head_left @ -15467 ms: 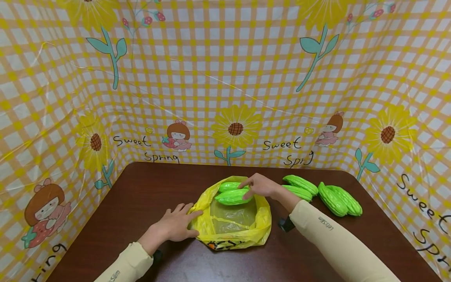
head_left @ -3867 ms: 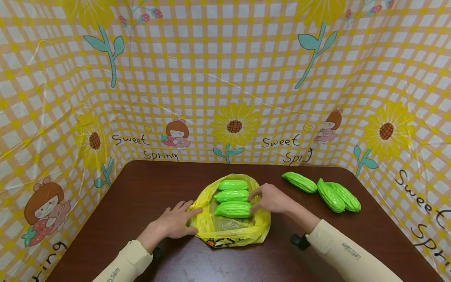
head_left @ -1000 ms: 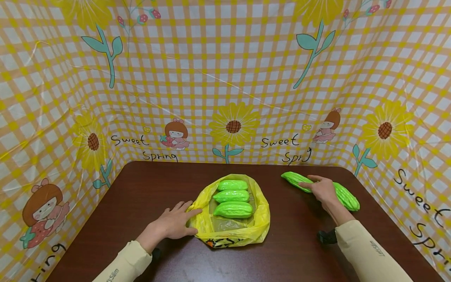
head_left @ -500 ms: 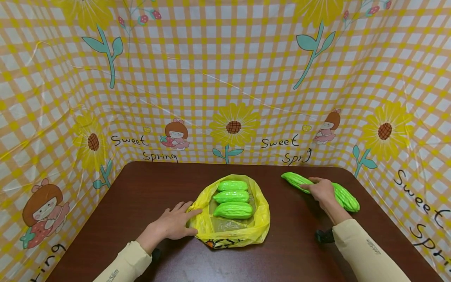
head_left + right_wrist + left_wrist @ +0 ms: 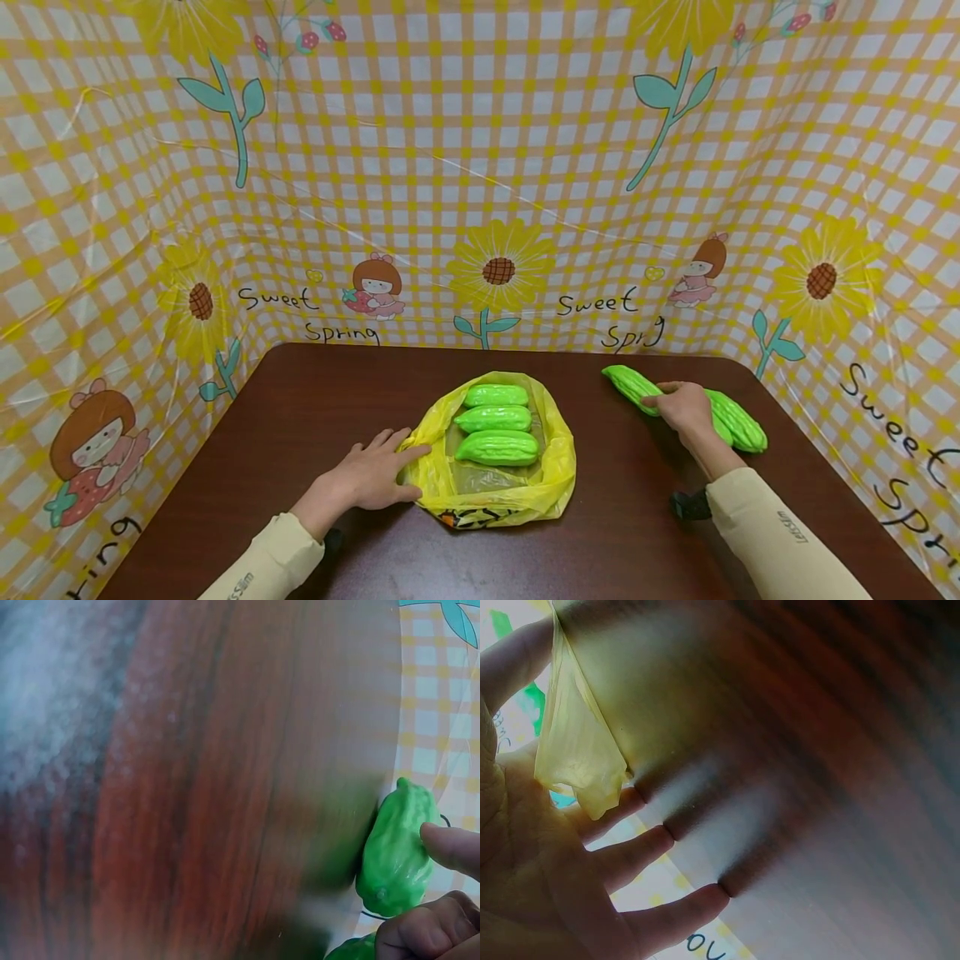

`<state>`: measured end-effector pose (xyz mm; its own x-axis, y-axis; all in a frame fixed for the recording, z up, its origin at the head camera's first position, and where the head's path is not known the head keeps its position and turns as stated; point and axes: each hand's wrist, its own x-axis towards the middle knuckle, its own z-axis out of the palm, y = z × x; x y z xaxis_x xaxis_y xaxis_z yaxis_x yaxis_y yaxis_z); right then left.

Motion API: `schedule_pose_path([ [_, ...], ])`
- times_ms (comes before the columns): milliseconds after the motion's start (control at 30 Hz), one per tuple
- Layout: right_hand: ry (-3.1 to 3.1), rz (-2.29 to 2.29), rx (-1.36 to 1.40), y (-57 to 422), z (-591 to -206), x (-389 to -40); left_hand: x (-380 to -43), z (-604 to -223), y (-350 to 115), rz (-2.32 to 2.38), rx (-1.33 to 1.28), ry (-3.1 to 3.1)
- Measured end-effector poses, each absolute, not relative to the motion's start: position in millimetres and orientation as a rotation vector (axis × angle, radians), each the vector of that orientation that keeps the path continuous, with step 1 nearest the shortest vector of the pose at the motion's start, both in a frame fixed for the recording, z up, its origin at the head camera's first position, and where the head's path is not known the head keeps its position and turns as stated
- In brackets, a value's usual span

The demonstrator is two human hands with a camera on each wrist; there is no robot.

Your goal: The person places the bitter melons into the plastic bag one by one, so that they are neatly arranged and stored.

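Head | right hand [image 5: 686, 408] pinches gourd [image 5: 628, 384] near table's back edge [image 5: 375, 351] | left hand [image 5: 371, 477] spread (touching bag [image 5: 558, 458])

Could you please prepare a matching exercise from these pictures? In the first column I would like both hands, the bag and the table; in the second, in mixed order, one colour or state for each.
Column 1
1. left hand
2. yellow bag
3. table
4. right hand

Column 2
A. dark brown
B. grips a green gourd
C. fingers spread, touching the bag's edge
D. mouth open, three green gourds inside

Right pairs: 1-C, 2-D, 3-A, 4-B
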<state>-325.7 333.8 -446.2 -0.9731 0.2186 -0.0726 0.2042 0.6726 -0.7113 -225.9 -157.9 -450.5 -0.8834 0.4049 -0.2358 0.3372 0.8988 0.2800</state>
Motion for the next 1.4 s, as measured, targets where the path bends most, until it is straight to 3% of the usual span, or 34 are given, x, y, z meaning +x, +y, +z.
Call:
schedule_pose_path([
  [1400, -2.910, 1.158, -0.240, 324.5, -433.7, -316.2, -225.9, -449.7, -157.8, 0.321, 0.562, 2.777],
])
